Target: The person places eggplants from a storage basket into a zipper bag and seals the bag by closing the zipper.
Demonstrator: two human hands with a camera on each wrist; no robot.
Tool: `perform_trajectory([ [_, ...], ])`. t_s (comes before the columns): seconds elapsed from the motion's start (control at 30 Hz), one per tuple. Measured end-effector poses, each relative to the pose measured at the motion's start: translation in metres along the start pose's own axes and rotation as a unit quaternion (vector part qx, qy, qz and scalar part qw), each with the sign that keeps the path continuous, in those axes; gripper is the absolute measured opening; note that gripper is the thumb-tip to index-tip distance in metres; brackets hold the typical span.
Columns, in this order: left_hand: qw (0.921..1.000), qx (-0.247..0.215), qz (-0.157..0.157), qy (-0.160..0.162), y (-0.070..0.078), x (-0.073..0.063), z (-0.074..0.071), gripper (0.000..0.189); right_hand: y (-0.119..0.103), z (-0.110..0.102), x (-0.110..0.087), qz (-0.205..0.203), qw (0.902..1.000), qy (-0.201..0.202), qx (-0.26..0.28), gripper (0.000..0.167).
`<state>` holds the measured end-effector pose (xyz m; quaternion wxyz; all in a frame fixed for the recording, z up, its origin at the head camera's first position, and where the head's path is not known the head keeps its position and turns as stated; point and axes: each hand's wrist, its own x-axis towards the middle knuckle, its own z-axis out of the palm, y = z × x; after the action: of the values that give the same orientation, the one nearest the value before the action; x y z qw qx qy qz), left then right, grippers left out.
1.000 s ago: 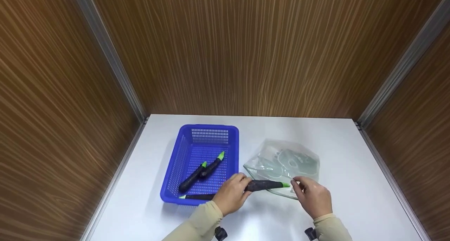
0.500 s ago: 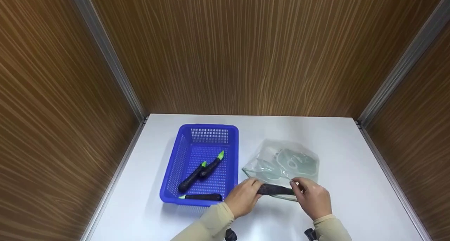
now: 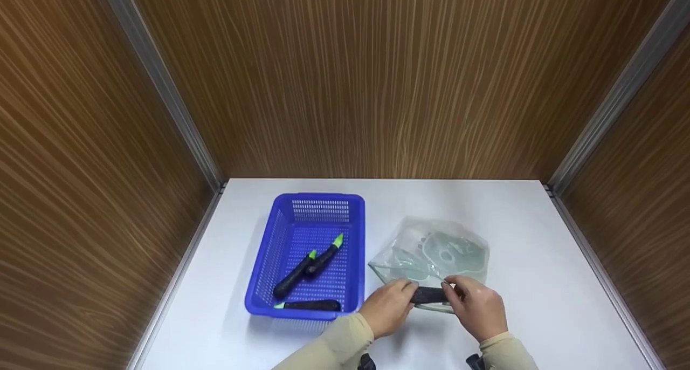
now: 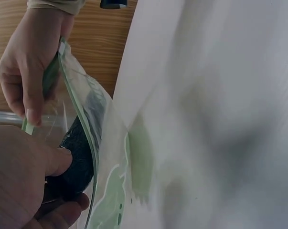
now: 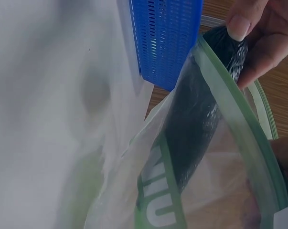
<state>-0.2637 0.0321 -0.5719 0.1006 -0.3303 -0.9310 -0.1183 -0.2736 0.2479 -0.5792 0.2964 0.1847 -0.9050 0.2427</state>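
My left hand (image 3: 389, 307) grips a dark eggplant (image 3: 428, 295) by its blunt end, thumb pressed on it in the left wrist view. My right hand (image 3: 478, 305) pinches the rim of a clear zip bag (image 3: 455, 251) with pale green print, and its mouth gapes. Through the film in the right wrist view, most of the eggplant (image 5: 191, 114) shows inside the bag, tilted, while its end sticks out past the green zip strip (image 5: 244, 112). The eggplant's green tip is hidden in the head view.
A blue perforated basket (image 3: 360, 251) stands left of the bag, with an eggplant (image 3: 291, 278), a second eggplant (image 3: 326, 255) and a third eggplant (image 3: 315, 305) lying in it. Wood-grain panels (image 3: 377, 79) surround the white table (image 3: 512, 224) at the back and sides.
My left hand has moved right, away from the basket, and slid the eggplant tip-first into the bag's mouth. My right hand has stayed at the bag's rim.
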Motion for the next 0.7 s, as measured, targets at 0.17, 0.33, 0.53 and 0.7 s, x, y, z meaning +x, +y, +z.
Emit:
perform_trajectory([
  [0.17, 0.9996, 0.025, 0.014, 0.001, 0.003, 0.009, 0.002, 0.038, 0.0, -0.001, 0.0, 0.0, 1.0, -0.007, -0.002, 0.01],
  [0.33, 0.9991, 0.032, 0.026, -0.003, 0.006, 0.014, 0.003, 0.035, 0.001, -0.002, -0.001, -0.007, 1.0, -0.005, 0.001, 0.011],
  [0.53, 0.9983, 0.046, 0.033, -0.016, 0.007, 0.018, 0.007, 0.029, -0.001, 0.0, -0.004, -0.019, 0.9997, -0.014, 0.008, 0.012],
  [0.7, 0.9979, 0.054, 0.028, -0.023, 0.006, 0.022, 0.012, 0.024, -0.004, 0.0, -0.005, -0.027, 0.9994, -0.017, 0.013, 0.012],
])
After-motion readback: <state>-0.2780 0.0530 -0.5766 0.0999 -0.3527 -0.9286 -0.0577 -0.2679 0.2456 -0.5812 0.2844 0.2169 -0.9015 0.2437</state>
